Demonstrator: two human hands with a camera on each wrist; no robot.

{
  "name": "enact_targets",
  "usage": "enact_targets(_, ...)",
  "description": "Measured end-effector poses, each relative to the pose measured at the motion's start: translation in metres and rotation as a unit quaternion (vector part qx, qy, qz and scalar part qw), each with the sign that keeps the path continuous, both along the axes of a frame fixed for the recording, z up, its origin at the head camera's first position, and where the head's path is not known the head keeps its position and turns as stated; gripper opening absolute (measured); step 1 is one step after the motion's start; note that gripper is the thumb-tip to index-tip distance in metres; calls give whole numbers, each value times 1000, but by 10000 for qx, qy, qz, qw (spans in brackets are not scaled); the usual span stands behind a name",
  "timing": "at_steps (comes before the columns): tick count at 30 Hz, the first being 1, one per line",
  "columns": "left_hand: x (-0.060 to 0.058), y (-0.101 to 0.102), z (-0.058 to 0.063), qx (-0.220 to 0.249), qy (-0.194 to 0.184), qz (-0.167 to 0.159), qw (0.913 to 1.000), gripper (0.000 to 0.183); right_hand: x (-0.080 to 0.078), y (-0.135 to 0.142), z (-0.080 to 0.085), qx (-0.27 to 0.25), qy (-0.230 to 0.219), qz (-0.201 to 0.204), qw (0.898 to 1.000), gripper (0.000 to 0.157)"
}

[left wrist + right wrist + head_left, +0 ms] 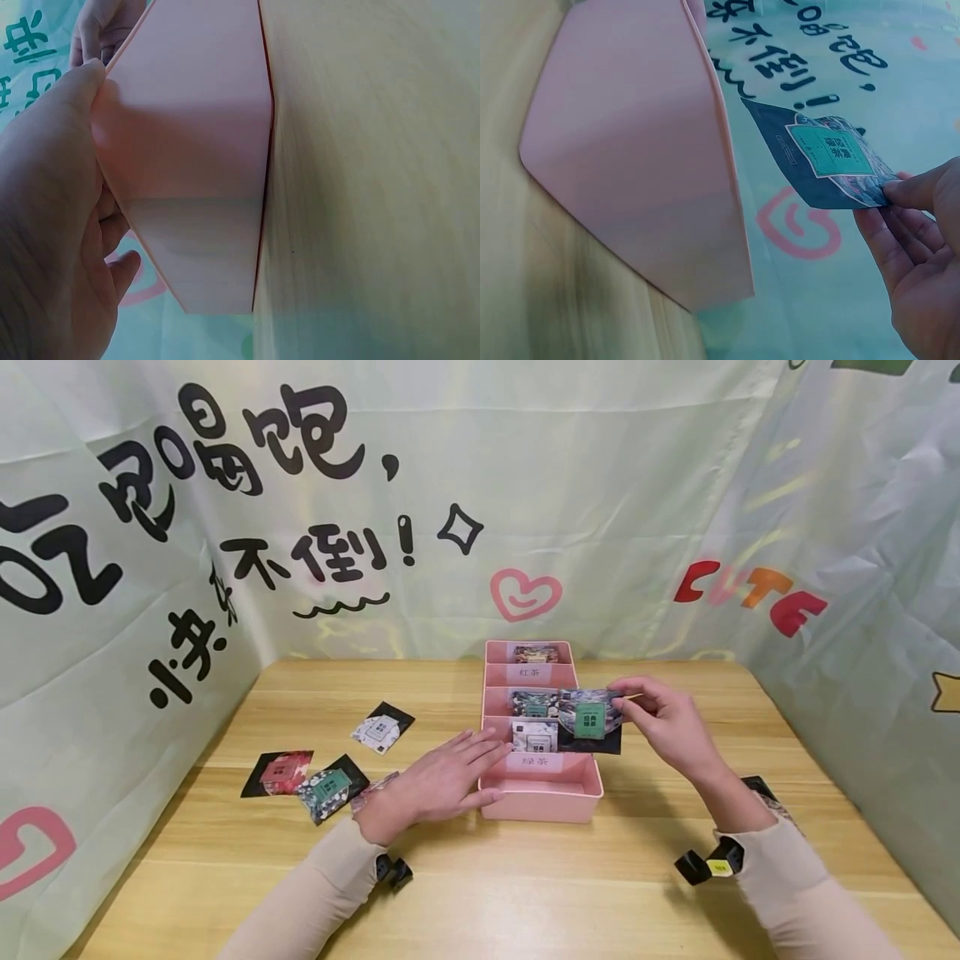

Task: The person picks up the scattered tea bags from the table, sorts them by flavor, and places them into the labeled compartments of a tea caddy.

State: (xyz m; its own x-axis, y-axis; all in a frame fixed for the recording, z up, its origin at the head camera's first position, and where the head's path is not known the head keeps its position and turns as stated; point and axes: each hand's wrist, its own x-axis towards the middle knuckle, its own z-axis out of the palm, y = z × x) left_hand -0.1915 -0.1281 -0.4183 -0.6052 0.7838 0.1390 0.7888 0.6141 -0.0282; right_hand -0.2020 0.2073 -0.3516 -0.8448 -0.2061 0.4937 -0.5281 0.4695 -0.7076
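My right hand (667, 722) pinches a tea bag sachet (591, 722) by its upper right edge, between thumb and fingers. The sachet is black and patterned, with a green label, and is held up over the right side of a long pink divided box (542, 804). My left hand (446, 777) rests on the box's left rim, its fingers spread over the edge and its thumb near the front corner. Inside the box, a white sachet (534, 737), a green-labelled sachet (535, 703) and a reddish sachet (536, 655) stand in separate compartments.
On the table's left lie a white-and-black sachet (383, 727), a red one (277, 773) and a green-labelled one (332, 788). Another sachet (371, 792) is partly covered by my left hand. Beside my right wrist a dark sachet (761, 788) shows. Printed cloth (615, 527) encloses the table.
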Motion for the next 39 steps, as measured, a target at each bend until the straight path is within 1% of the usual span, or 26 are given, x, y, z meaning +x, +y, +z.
enact_targets(6,1,2,1,-153,97,67,9998,75,10,-9,-5,-41,-60,153,9999,21)
enact_targets(11,4,2,1,-236,338,139,9991,76,16,-17,-13,-219,10,332,9992,22)
enact_targets(16,5,2,1,-175,543,169,9982,79,21,-24,-19,-383,-36,405,9984,21)
enact_targets(20,6,0,3,-168,540,278,9980,82,23,-29,-22,-391,-80,434,9983,19)
enact_targets(24,6,-1,4,-278,530,357,9976,85,25,-34,-25,-366,-73,442,9983,19)
enact_targets(31,5,0,4,-270,504,298,9979,84,28,-38,-30,-362,-11,383,9986,18)
enact_targets(39,5,-1,3,-245,557,248,9978,84,30,-44,-38,-362,18,504,9981,17)
